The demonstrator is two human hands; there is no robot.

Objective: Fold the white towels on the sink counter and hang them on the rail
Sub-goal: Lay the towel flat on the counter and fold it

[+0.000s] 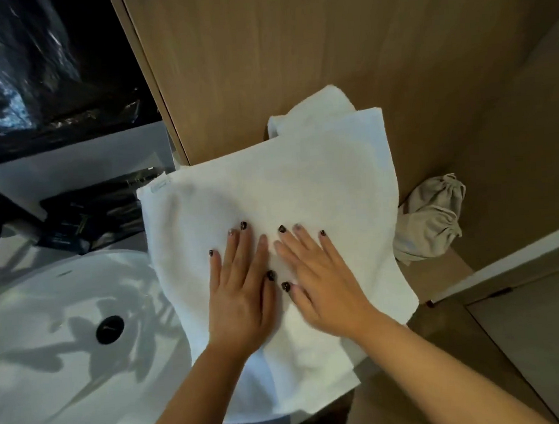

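White towel (270,192) spread flat on the surface (167,335) right of the basin (58,326), long axis running near to far. Left hand (241,294) and right hand (319,285) pressed flat, grip apart, fingers straight. Wooden wall panel (293,45) behind.

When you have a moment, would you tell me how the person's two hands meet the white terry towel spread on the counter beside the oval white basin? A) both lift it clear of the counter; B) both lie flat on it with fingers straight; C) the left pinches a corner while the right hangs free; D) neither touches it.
B: the left hand and the right hand lie side by side, palms down, fingers straight, pressing the white terry towel.
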